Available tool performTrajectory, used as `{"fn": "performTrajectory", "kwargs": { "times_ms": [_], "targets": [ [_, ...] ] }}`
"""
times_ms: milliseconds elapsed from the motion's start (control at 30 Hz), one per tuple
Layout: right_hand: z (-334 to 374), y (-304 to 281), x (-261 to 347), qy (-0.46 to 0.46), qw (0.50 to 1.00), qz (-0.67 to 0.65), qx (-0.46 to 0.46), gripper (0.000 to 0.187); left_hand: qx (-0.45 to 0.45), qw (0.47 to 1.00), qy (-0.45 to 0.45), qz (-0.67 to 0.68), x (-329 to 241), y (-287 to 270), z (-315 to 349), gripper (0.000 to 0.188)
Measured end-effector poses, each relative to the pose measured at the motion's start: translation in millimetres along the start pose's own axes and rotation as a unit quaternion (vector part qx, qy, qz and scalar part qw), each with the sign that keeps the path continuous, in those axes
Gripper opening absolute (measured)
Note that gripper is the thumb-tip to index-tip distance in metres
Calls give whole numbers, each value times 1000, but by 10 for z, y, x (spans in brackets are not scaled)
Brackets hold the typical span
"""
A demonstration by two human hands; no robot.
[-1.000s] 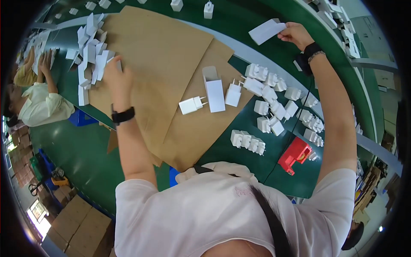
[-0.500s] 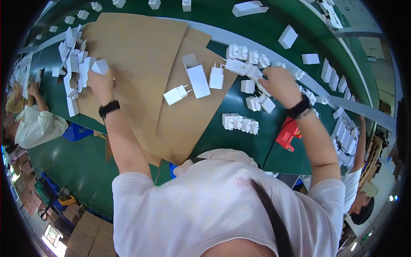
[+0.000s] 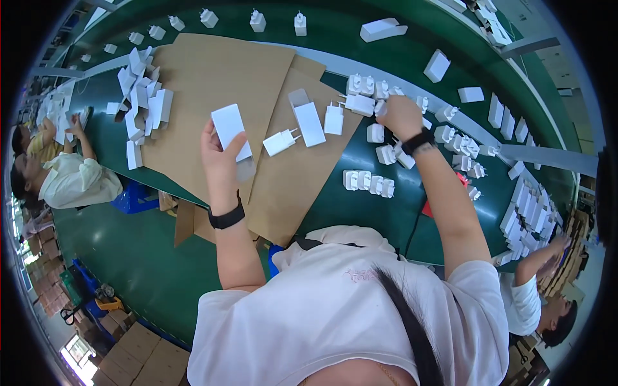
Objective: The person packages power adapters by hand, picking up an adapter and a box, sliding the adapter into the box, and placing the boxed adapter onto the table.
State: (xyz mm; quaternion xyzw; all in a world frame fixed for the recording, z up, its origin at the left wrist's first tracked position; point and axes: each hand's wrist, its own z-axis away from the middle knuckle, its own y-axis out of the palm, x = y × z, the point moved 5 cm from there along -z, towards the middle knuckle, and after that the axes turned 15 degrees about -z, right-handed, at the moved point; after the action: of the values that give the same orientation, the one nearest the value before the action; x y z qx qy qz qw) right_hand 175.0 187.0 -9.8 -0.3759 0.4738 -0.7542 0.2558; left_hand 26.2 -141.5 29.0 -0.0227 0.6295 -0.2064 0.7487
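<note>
My left hand [image 3: 220, 157] grips a white carton [image 3: 229, 128], thumb across its face, above the brown cardboard. My right hand [image 3: 400, 118] is curled down among white plug chargers [image 3: 359, 104] on the green table; its fingertips are hidden, so what they pinch does not show. Between my hands, a white charger [image 3: 279, 142] lies with its pins pointing right. Beside it are an open white carton [image 3: 310, 123] and another charger [image 3: 334, 119], pins up. A short row of chargers [image 3: 368, 183] sits nearer to me.
Flat brown cardboard [image 3: 212, 71] covers the table's left half, with a heap of white cartons [image 3: 143, 106] on it. More cartons [image 3: 524, 212] are piled at right, near a co-worker [image 3: 531, 296]. Chargers and cartons line the far green surface [image 3: 335, 38]. Co-workers sit at far left.
My left hand has moved right, away from the carton heap, bringing a white carton with it. My right hand has shifted slightly left, its fingers curling down over the chargers. The view has also shifted.
</note>
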Motion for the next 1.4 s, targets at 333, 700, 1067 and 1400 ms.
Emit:
{"fn": "performTrajectory", "kwargs": {
  "times_ms": [333, 700, 1067, 1400],
  "targets": [
    [1370, -1033, 437, -145, 557, -818, -4, 45, 343, 780, -215, 478, -443, 1006, 762, 55],
    [2139, -825, 566, -87, 783, -604, -120, 44, 266, 839, -213, 423, -368, 1234, 1184, 40],
    [2235, -1020, 677, -202, 942, -211, -162, 45, 253, 906, -80, 330, -402, 1143, 1488, 46],
    [2250, -864, 919, -346, 853, -334, -201, 24, 263, 750, -266, 545, 23, 1317, 1546, 47]
  ]
}}
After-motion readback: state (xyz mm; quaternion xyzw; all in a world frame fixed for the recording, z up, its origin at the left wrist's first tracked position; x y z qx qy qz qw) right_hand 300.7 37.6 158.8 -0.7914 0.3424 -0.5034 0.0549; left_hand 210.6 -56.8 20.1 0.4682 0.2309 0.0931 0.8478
